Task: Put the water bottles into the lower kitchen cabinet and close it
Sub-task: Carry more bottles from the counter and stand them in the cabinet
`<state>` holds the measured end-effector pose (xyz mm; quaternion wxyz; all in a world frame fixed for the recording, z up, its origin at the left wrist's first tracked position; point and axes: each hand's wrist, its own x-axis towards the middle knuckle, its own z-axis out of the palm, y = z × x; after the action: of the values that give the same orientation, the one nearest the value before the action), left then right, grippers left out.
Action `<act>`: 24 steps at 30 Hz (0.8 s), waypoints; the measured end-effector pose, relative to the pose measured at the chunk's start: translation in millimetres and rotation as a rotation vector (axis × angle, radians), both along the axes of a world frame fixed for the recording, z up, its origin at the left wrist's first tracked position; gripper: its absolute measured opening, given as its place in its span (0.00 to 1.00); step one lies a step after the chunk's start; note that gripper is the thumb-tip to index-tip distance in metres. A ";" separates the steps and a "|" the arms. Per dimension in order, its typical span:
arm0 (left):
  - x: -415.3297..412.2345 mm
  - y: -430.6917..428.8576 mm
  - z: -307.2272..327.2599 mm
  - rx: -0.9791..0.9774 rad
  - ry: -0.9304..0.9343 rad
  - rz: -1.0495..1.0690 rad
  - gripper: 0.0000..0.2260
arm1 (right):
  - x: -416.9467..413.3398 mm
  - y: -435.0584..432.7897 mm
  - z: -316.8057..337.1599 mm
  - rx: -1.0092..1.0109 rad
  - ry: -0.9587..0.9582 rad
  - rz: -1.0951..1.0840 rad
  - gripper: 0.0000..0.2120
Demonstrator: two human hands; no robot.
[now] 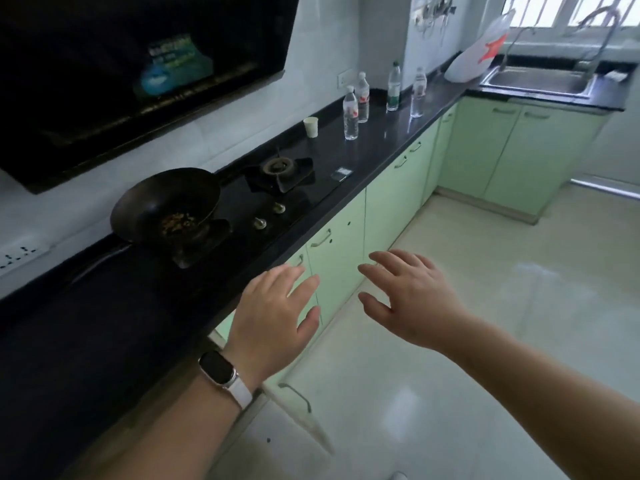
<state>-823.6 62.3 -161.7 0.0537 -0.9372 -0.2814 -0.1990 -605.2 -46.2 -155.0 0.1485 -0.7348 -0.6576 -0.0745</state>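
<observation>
Head view: left hand (273, 306) and right hand (412, 299) hover side by side before the shut green cabinet doors (336, 265), fingers (384, 259) spread, released, grasping nothing. Four bottles (350, 114) stand upright on the black tabletop (381, 147), well apart from both hands, beyond the stove (277, 181) and cup (311, 127).

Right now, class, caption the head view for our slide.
Left hand and right hand hover open; four bottles stand on the counter.

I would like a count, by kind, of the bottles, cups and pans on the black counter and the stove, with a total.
Water bottles: 4
Paper cup: 1
Wok: 1
Total: 6
</observation>
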 end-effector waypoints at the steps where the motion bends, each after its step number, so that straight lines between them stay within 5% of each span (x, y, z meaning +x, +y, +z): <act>1: 17.7 0.6 0.1 0.005 0.001 -0.016 0.20 | 16.8 -2.8 0.0 -0.007 -0.002 -0.011 0.22; 24: 327.2 75.7 -13.9 -0.071 -0.116 -0.422 0.20 | 247.6 -6.5 8.3 -0.036 -0.082 -0.444 0.24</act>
<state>-496.3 138.1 -175.6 -0.0386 -0.9636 -0.0883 -0.2495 -357.7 -52.7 -146.7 0.0885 -0.8605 -0.4863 -0.1235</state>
